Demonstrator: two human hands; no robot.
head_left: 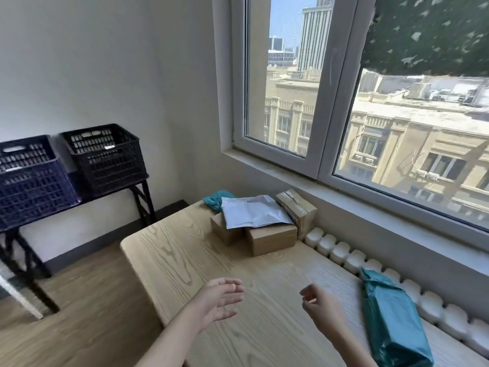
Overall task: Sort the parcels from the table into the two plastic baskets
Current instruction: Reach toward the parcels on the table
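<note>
Bright daylight comes in through the window [370,107] on the right and falls evenly on the pale counter [185,255], so shadows are soft and faint, the clearest a dim one under the white mailer [251,213] on the boxes. The wide-angle lens bends the window frame and tilts the room, and straight lines curve toward the edges. The left hand [219,300] and right hand [320,305] are slightly motion-blurred, while the dark baskets [103,154] at far left look soft and grainy.

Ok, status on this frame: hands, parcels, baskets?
Left hand and right hand open, empty, above table. Parcels unsorted: far stack, teal bag near right. Both baskets across the room, contents unclear.
</note>
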